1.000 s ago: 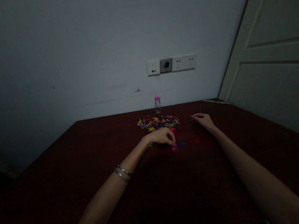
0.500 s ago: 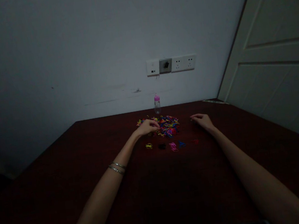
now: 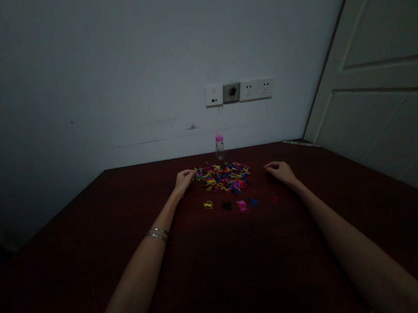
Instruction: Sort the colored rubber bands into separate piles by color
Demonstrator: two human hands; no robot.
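A loose pile of small colourful elastic bands [image 3: 228, 175] lies on the dark red-brown table. At its left edge is my left hand [image 3: 184, 181], fingertips pinched together; whatever they hold, if anything, is too small to make out. My right hand [image 3: 280, 171] rests to the right of the pile, apart from it, thumb and fingers closed, with any content hidden. In front of the pile sit small separate groups in a row: yellow bands [image 3: 208, 205], black bands [image 3: 226, 205], pink bands [image 3: 242, 206], blue bands [image 3: 254, 202] and red bands [image 3: 274, 199].
Behind the pile, near the wall, stands a small clear bottle [image 3: 219, 148] with a pink top. Sockets and switches [image 3: 248, 90] are set in the wall above it. A white panelled door [image 3: 386, 79] is at the right. The light is dim.
My left hand has moved left from over the pile to its left edge, uncovering bands there. My right hand has hardly shifted.
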